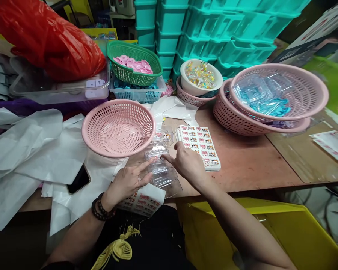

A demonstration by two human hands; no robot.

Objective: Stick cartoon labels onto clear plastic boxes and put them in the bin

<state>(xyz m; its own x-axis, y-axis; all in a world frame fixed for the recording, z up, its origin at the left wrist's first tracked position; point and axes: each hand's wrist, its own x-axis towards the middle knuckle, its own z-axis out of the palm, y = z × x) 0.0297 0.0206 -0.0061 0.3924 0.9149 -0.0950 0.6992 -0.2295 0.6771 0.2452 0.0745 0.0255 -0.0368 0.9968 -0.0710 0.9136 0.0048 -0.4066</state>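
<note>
Between my hands, a row of clear plastic clamshell boxes lies at the table's front, and one bears a small printed sticker. My left hand stretches its index finger to that sticker's left end. Under the same hand a sheet of cat stickers tilts over the table edge, apparently gripped by the lower fingers, which are hidden. My right hand presses one extended digit on the sticker's right end, its other fingers partly curled and hidden. A stack of sticker sheets lies just beyond it.
A pink basket stands left of the boxes, near loose white backing paper and a phone. Stacked pink baskets stand right. Behind are a green basket, a white bowl and teal bins. A yellow bin sits below.
</note>
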